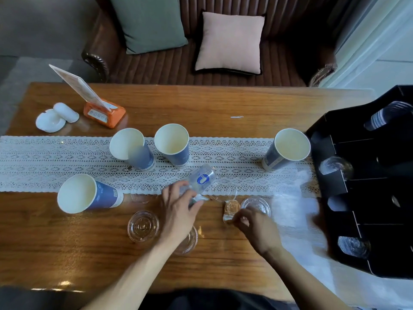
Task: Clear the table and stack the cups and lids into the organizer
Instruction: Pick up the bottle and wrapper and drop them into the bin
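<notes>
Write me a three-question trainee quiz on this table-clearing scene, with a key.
1. Count: how many blue paper cups stand on the table, outside the organizer?
2. True or false: the left hand grips a clear plastic cup with a blue logo.
3. Multiple choice: what does the right hand pinch? A) a clear lid B) a small brown wrapper C) a paper cup

Key:
1. Four, at and.
2. True.
3. B. The nearest clear lid lies just beside it; the black organizer sits at the table's right end.
</notes>
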Tool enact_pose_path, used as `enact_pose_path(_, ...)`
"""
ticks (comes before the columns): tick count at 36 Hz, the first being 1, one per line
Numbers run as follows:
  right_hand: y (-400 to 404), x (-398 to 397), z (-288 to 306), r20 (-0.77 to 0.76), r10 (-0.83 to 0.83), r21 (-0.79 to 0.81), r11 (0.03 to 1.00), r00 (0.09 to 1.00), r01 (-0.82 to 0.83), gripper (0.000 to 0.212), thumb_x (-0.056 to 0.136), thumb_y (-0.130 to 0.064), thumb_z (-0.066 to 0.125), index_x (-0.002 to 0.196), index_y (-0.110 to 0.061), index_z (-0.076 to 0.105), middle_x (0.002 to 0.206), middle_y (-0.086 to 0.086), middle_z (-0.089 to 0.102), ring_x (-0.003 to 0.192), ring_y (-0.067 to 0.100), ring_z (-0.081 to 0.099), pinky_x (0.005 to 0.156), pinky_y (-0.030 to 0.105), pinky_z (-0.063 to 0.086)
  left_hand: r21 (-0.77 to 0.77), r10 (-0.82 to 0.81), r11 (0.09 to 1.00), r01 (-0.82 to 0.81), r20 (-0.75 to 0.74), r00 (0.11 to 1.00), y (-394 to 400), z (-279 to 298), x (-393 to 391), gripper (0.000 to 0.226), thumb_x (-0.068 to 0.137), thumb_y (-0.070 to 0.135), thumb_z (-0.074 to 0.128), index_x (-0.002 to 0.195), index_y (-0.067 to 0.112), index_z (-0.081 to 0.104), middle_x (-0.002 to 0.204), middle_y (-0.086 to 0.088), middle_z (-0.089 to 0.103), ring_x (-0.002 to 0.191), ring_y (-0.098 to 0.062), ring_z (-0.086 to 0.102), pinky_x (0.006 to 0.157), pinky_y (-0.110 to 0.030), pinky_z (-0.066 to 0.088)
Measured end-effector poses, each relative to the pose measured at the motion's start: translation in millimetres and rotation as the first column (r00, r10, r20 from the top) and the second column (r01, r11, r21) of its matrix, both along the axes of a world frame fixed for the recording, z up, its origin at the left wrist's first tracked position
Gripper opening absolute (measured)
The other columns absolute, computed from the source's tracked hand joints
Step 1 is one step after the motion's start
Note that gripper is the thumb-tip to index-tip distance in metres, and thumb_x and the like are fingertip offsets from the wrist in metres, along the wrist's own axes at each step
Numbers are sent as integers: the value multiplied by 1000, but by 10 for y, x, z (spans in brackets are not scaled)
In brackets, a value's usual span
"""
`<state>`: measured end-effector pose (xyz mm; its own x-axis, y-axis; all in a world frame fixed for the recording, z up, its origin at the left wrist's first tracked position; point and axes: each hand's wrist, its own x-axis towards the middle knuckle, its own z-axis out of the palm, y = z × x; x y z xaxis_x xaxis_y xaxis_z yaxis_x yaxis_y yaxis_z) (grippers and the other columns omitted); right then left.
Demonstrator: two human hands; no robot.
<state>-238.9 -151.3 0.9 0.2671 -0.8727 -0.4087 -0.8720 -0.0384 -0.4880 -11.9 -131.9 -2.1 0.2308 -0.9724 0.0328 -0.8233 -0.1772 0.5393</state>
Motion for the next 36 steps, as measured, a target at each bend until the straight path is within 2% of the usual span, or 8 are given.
enact_pose_path(3, -124, 136, -2, -21, -57, -12, 998, 998, 57, 22, 87, -47, 70, 99, -29, 75, 121, -13, 61, 109, 19, 59, 76, 34, 52, 190, 89, 979, -72, -78, 993, -193, -9, 105, 25, 81, 33, 77, 98, 17, 70, 139, -4, 45, 128, -23, 30, 104, -33, 28)
enact_pose_path(7, -182, 264, -84, -114, -3, -11, 1000, 993, 1, 24, 92, -42, 64, 110, -29, 73, 135, -11, 58, 116, 26, 48, 88, 35, 48, 376, 63, 927, -18, -108, 992, -347, -58, 180, 19, 85, 34, 74, 97, 22, 65, 149, -3, 38, 136, -26, 33, 109, -40, 33)
enact_pose_path(13, -217, 331, -151, -216, 52, -26, 998, 975, -59, 22, 95, -31, 61, 115, -24, 65, 122, -5, 64, 116, 25, 47, 87, 37, 51, 332, 47, 943, 0, -132, 990, -339, -67, 157, 31, 84, 28, 75, 85, 27, 44, 107, 8, 53, 98, -19, 58, 76, -32, 48)
enact_pose_path(19, -188, 387, -107, -276, 57, -50, 996, 960, -73, 24, 95, -21, 58, 119, -19, 56, 120, 1, 64, 117, 28, 48, 92, 38, 46, 293, 21, 956, -2, -62, 998, -295, -104, 153, 52, 77, 27, 82, 106, 22, 39, 105, 0, 60, 97, -22, 61, 78, -36, 53)
enact_pose_path(23, -112, 406, -61, -178, 1, -78, 997, 984, -16, 30, 93, -22, 63, 120, -22, 51, 119, 0, 67, 115, 25, 52, 90, 38, 44, 359, -8, 933, 14, -18, 1000, -368, -129, 162, 92, 78, 31, 80, 149, 23, 21, 125, -11, 58, 116, -30, 55, 89, -43, 52)
enact_pose_path(28, 54, 395, 98, 84, -138, 14, 990, 987, 138, 20, 95, -26, 66, 111, -15, 67, 115, 0, 65, 103, 23, 68, 85, 41, 53, 441, 27, 897, -16, -19, 999, -454, -89, 177, 80, 74, 32, 77, 143, 28, 36, 128, -1, 56, 113, -24, 52, 81, -37, 51)
enact_pose_path(32, 346, 194, 238, 169, -328, 47, 944, 929, 325, 19, 89, -33, 73, 101, -18, 71, 104, -3, 65, 91, 19, 68, 81, 40, 54, 365, 108, 931, 5, -289, 951, -323, 13, 55, 69, 73, 24, 79, 133, 29, 45, 112, 6, 61, 86, -9, 58, 60, -24, 44)
enact_pose_path(36, 761, -163, 302, 289, -543, 143, 839, 789, 525, 15, 80, -29, 81, 90, -22, 71, 88, -6, 76, 85, 8, 71, 80, 38, 56, 355, 108, 916, 185, -665, 739, -66, 101, -196, 76, 77, 14, 80, 137, 31, 38, 116, 8, 61, 96, -2, 61, 66, -16, 45)
